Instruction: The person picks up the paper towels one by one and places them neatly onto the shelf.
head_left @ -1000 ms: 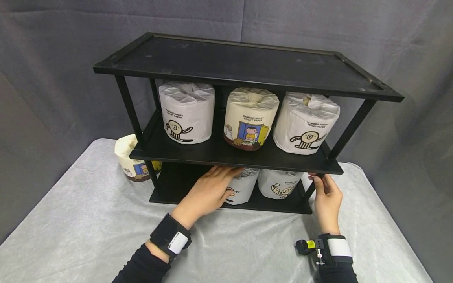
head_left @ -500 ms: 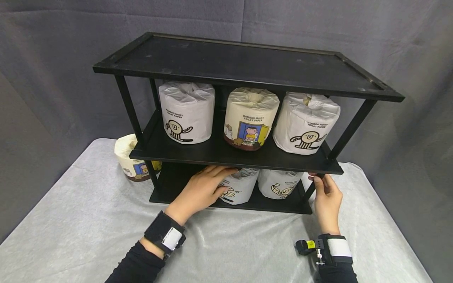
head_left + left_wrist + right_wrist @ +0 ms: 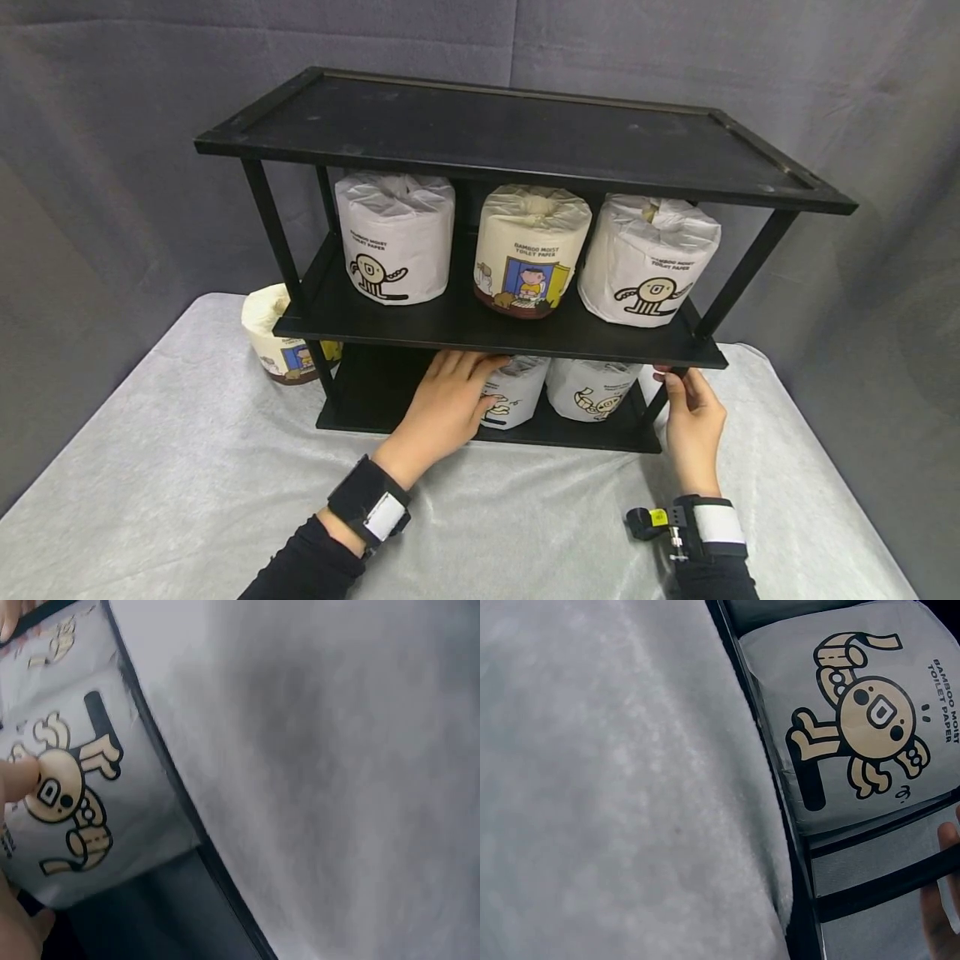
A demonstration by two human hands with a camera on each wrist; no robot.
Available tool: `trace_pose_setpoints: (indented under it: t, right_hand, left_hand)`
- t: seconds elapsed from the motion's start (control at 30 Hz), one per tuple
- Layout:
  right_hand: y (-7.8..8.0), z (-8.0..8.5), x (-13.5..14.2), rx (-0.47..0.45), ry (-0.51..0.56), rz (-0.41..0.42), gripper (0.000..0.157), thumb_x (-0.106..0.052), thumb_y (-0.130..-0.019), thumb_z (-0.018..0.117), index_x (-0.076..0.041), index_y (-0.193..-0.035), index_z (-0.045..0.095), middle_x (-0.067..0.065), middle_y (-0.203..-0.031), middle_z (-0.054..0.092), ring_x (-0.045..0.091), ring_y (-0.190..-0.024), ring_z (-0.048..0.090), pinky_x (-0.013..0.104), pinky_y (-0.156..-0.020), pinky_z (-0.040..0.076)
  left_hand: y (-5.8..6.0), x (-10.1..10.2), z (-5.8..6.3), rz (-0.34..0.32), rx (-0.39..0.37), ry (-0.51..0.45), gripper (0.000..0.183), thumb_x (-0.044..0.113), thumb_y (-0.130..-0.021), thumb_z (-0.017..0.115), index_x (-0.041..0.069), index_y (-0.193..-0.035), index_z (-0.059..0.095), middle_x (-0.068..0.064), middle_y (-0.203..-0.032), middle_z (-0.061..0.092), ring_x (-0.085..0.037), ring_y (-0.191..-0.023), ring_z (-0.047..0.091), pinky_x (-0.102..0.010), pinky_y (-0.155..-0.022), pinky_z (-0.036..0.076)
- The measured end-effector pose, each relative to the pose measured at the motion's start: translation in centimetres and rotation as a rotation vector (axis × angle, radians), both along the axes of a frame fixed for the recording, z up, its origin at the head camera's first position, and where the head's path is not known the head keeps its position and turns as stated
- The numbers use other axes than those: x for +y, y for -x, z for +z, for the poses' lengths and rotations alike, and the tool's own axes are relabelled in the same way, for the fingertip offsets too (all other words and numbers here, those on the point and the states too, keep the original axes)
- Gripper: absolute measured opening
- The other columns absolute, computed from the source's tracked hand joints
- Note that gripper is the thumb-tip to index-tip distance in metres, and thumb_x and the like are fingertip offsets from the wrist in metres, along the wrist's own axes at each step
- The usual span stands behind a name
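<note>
On the lower tier of a black shelf rack, my left hand holds a white-wrapped toilet paper roll. Its thumb lies on the printed front, with the other fingers over the roll's left side, partly hidden under the middle board. At the rack's right front post, my right hand grips just below the middle board, thumb in front. A second white toilet paper roll stands on the lower tier between the held roll and that post.
The middle tier carries a white roll, a cream roll and another white roll. Behind the left post, a cream roll stands on the grey cloth-covered table. The rack's top board overhangs the tiers; grey curtain hangs behind.
My left hand shifted left along the held roll, then back to the right. That roll now sits slightly farther back on the lower tier. The right hand has stayed at the post.
</note>
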State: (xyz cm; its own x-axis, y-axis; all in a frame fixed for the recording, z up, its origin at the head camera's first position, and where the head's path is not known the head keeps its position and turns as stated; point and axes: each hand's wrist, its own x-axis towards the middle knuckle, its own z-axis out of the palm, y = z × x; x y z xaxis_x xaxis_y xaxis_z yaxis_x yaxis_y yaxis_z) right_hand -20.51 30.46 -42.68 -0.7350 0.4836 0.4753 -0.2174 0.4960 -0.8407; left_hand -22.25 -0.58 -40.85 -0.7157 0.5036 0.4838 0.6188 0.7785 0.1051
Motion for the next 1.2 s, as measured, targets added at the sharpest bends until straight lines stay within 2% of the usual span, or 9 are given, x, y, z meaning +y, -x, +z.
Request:
trace_pose_setpoints:
  t: [0.2,0.33,0.57,0.8,1.07,1.2]
  right_hand:
    - [0.0,0.0,-0.2,-0.010,0.013,-0.012,0.022,-0.018,-0.093,0.054,-0.006,-0.107,0.067,-0.015,-0.093,0.068,0.001,-0.087,0.064,0.013,-0.086,0.047]
    - [0.1,-0.1,-0.1,-0.006,0.005,-0.011,0.022,-0.018,-0.094,0.054,-0.005,-0.107,0.066,-0.017,-0.092,0.067,0.001,-0.086,0.064,0.012,-0.086,0.047]
    - [0.2,-0.4,0.2,0.016,0.008,0.002,0.022,-0.014,-0.093,0.054,-0.003,-0.109,0.066,-0.022,-0.090,0.064,0.000,-0.085,0.064,0.009,-0.084,0.045]
    - [-0.1,-0.2,-0.1,0.023,0.009,0.019,0.023,-0.014,-0.094,0.054,-0.002,-0.110,0.065,-0.017,-0.092,0.065,0.001,-0.086,0.064,0.006,-0.084,0.044]
    - [0.0,-0.2,-0.2,0.047,0.037,0.040,0.024,-0.011,-0.093,0.055,0.004,-0.110,0.064,-0.025,-0.088,0.062,0.001,-0.086,0.064,0.004,-0.084,0.044]
    - [-0.1,-0.1,-0.1,0.031,0.028,0.023,0.025,-0.014,-0.093,0.055,0.001,-0.111,0.064,-0.025,-0.089,0.062,0.001,-0.087,0.063,0.006,-0.084,0.044]
  left_hand:
    - [-0.3,1.2,-0.4,0.064,0.063,0.011,0.050,0.030,-0.085,0.064,0.019,-0.132,0.050,-0.006,-0.124,0.054,-0.026,-0.122,0.043,-0.048,-0.109,0.038]
    - [-0.5,1.8,-0.3,0.082,0.091,0.012,0.050,0.032,-0.084,0.065,0.017,-0.130,0.051,-0.008,-0.123,0.055,-0.028,-0.121,0.042,-0.049,-0.107,0.040]
    - [-0.6,2.2,0.3,0.101,0.057,-0.002,0.051,0.034,-0.081,0.068,0.017,-0.126,0.053,-0.011,-0.128,0.054,-0.030,-0.124,0.040,-0.053,-0.104,0.041]
    - [-0.5,2.4,0.6,0.134,0.027,0.028,0.052,0.037,-0.082,0.066,0.017,-0.128,0.052,-0.012,-0.133,0.053,-0.030,-0.126,0.040,-0.054,-0.106,0.039]
    - [-0.8,2.3,0.8,0.128,0.052,0.095,0.053,0.038,-0.084,0.063,0.015,-0.131,0.051,-0.011,-0.132,0.054,-0.031,-0.126,0.040,-0.052,-0.106,0.040]
    - [-1.1,2.1,1.0,0.102,0.072,0.120,0.055,0.036,-0.085,0.062,0.014,-0.134,0.049,-0.008,-0.132,0.055,-0.028,-0.125,0.043,-0.051,-0.105,0.041]
